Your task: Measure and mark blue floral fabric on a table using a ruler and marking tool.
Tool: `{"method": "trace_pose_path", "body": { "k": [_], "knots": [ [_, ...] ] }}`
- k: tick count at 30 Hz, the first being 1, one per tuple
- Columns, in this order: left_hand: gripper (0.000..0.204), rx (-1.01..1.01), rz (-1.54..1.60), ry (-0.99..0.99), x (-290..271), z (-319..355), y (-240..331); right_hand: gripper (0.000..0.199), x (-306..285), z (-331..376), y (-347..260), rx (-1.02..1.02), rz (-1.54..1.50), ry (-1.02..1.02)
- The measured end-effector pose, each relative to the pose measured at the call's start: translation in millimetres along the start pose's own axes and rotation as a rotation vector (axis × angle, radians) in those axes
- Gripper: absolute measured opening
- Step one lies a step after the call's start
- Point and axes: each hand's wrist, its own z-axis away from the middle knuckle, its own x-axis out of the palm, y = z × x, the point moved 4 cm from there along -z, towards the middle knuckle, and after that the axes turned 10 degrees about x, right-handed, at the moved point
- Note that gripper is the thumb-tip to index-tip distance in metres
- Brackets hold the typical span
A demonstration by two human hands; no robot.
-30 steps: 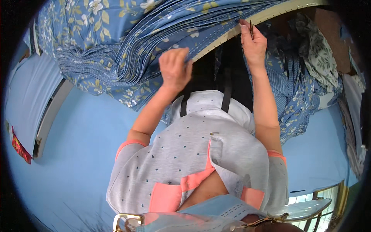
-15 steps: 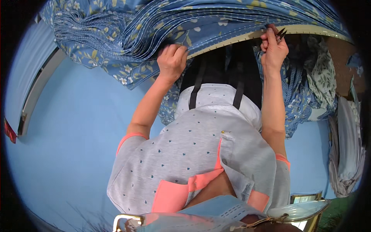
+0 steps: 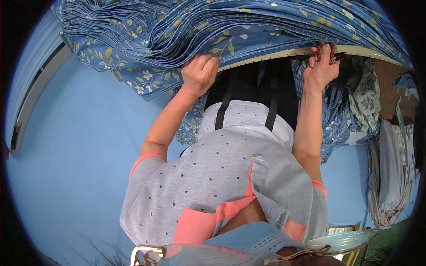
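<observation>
Both hands [image 3: 199, 73] [image 3: 320, 66] raised — fabric stack [image 3: 213, 26] gripped

Both hands [image 3: 200, 73] on stacked blue floral fabric [image 3: 213, 26], scissors [image 3: 330, 56] in right.

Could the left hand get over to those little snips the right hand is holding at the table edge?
Probably yes. The left hand grips the stacked blue floral fabric at the same table edge as the right hand with the snips; only bare edge lies between, though it would have to release the fabric.
</observation>
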Motion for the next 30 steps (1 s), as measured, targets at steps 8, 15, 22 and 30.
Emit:
{"method": "trace_pose_path", "body": {
  "k": [8, 15, 22, 30],
  "knots": [
    [0.015, -0.006, -0.033, 0.154, -30.9, -32.2, -30.0, 0.034, 7.7, -8.7, -15.6, -0.131, -0.043, -0.074],
    [0.011, -0.095, -0.052, 0.102, -31.6, -83.9, -79.3, 0.034, 34.5, -37.9, -48.4, -0.472, 0.17, -0.076],
    [0.011, -0.161, 0.089, 0.0, -29.4, -90.8, -92.0, 0.03, 50.1, -47.8, -48.3, -0.59, 0.275, -0.023],
    [0.013, -0.068, 0.114, 0.005, -10.9, -92.2, -103.6, 0.029, 32.7, -44.4, -46.8, -0.612, 0.411, -0.107]
  ]
}}
